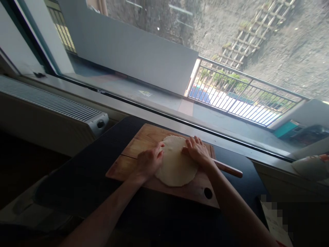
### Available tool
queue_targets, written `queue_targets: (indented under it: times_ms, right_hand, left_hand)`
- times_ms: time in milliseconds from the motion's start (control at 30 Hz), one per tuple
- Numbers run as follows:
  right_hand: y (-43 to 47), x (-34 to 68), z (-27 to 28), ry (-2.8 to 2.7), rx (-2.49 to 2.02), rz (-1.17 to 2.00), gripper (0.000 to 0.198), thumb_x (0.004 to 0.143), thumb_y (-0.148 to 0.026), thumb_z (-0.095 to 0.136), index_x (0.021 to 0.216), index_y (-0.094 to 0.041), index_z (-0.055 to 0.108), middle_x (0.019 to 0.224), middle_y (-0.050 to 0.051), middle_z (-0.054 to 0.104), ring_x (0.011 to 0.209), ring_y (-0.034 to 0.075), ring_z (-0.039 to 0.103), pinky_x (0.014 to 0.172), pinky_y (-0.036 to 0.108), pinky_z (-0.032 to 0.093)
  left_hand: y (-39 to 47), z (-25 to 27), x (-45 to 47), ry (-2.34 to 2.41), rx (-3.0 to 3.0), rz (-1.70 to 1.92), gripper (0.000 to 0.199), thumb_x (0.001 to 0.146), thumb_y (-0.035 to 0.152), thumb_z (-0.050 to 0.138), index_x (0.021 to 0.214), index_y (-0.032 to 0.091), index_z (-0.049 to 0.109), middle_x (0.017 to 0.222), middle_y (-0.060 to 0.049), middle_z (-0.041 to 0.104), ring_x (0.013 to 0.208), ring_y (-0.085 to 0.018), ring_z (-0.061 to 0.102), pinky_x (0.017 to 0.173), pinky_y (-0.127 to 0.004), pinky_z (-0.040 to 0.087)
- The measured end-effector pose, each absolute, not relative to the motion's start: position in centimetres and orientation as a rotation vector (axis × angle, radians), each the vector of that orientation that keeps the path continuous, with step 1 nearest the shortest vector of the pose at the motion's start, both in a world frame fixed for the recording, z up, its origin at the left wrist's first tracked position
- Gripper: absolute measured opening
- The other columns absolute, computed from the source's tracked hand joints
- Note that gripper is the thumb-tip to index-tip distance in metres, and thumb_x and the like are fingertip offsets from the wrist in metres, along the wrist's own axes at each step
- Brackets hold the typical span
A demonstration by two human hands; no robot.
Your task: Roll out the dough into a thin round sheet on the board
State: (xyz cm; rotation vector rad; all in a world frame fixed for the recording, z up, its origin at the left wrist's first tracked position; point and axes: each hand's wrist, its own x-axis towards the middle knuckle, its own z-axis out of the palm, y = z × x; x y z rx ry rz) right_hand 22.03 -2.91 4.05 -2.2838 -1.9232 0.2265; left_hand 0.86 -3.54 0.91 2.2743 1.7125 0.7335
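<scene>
A flat, pale round of dough [177,163] lies on a wooden cutting board [133,141]. My left hand [151,158] is at the dough's left edge, its fingers curled in and closed on that edge. Over the dough's right part lies a thin wooden rolling pin [227,168], whose far end sticks out past the board to the right. My right hand [197,149] rests across the pin near its left end, palm down, with the fingers stretched out over it. The palm hides part of the pin and some dough.
The board rests on a dark table [84,168] with rounded corners, close to a window ledge [164,120]. To the left stands a white radiator [84,115]. A round hole [208,193] pierces the board's near right corner. Outside the glass is a balcony railing [231,99].
</scene>
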Motion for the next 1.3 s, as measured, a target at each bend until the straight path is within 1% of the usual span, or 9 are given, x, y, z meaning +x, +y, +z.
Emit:
queue_targets:
  times_ms: [67,200,367,500,633,767,933,1100,1300]
  right_hand:
    - [-7.2,21.1,3.2,-2.071,-2.157,0.117,0.062,0.091,-0.054,0.013,0.138,-0.018,0.032,0.146,0.008,0.026,0.136,0.024,0.014,0.105,0.045,0.023]
    - [-12.5,20.5,1.9,-2.231,-2.02,-0.002,0.063,0.091,-0.053,0.018,0.142,-0.016,0.022,0.149,0.006,0.019,0.137,0.019,0.01,0.11,0.039,0.013]
    - [-2.9,24.0,3.2,-1.98,-2.288,0.119,0.06,0.091,-0.055,0.013,0.135,-0.02,0.035,0.148,0.009,0.02,0.137,0.026,0.01,0.106,0.049,0.016]
    - [2.9,25.6,4.6,-1.802,-2.387,0.166,0.058,0.092,-0.05,0.011,0.134,-0.019,0.035,0.145,0.012,0.025,0.134,0.026,0.019,0.104,0.046,0.023]
    - [-2.7,23.7,3.3,-1.926,-2.245,0.046,0.06,0.092,-0.052,0.009,0.137,-0.02,0.032,0.146,0.008,0.024,0.135,0.024,0.016,0.105,0.044,0.021]
    - [-9.8,21.5,1.8,-2.194,-2.063,-0.032,0.059,0.091,-0.054,0.02,0.14,-0.022,0.028,0.146,0.002,0.028,0.137,0.022,0.01,0.107,0.041,0.017]
    - [-4.0,23.2,2.5,-2.056,-2.143,-0.183,0.05,0.093,-0.048,0.02,0.132,-0.025,0.039,0.142,0.005,0.032,0.135,0.026,0.013,0.105,0.048,0.016]
    - [5.1,25.8,3.9,-1.873,-2.242,-0.009,0.052,0.094,-0.045,0.016,0.132,-0.018,0.038,0.142,0.011,0.03,0.132,0.027,0.02,0.103,0.047,0.021]
    - [-3.5,23.7,2.9,-2.156,-2.085,0.155,0.055,0.092,-0.053,0.015,0.136,-0.025,0.034,0.145,0.005,0.028,0.135,0.025,0.015,0.105,0.045,0.021]
  left_hand:
    - [-3.5,0.9,0.8,1.702,2.237,0.777,0.03,0.086,0.035,0.04,0.113,0.03,0.052,0.088,0.001,0.069,0.077,-0.018,0.064,0.065,-0.027,0.039]
    - [-3.2,0.6,0.8,1.709,2.16,0.836,0.028,0.085,0.036,0.041,0.109,0.03,0.055,0.087,0.002,0.07,0.074,-0.017,0.064,0.064,-0.026,0.039]
    - [-3.1,0.4,0.6,1.683,2.127,0.92,0.025,0.085,0.037,0.041,0.103,0.03,0.056,0.082,0.003,0.069,0.07,-0.016,0.063,0.061,-0.025,0.038]
    - [-3.2,0.4,0.4,1.647,2.103,0.941,0.025,0.085,0.035,0.041,0.104,0.029,0.056,0.08,0.004,0.068,0.069,-0.016,0.062,0.062,-0.025,0.039]
    - [-3.3,0.4,0.4,1.608,2.062,0.986,0.025,0.085,0.035,0.041,0.103,0.029,0.056,0.086,0.004,0.068,0.071,-0.015,0.062,0.066,-0.025,0.041]
    - [-3.2,0.5,0.6,1.599,1.995,0.999,0.025,0.084,0.036,0.042,0.103,0.028,0.056,0.092,0.004,0.068,0.073,-0.014,0.062,0.068,-0.024,0.042]
    - [-3.1,0.6,0.7,1.614,1.953,0.993,0.027,0.083,0.037,0.042,0.102,0.026,0.058,0.088,0.002,0.068,0.073,-0.015,0.062,0.067,-0.024,0.042]
    - [-3.2,0.6,0.6,1.616,1.962,0.987,0.025,0.083,0.036,0.043,0.1,0.026,0.059,0.084,0.002,0.068,0.069,-0.014,0.061,0.067,-0.024,0.043]
    - [-3.2,0.5,0.5,1.562,1.938,1.045,0.025,0.083,0.035,0.043,0.102,0.026,0.058,0.092,0.002,0.068,0.075,-0.014,0.061,0.072,-0.024,0.043]
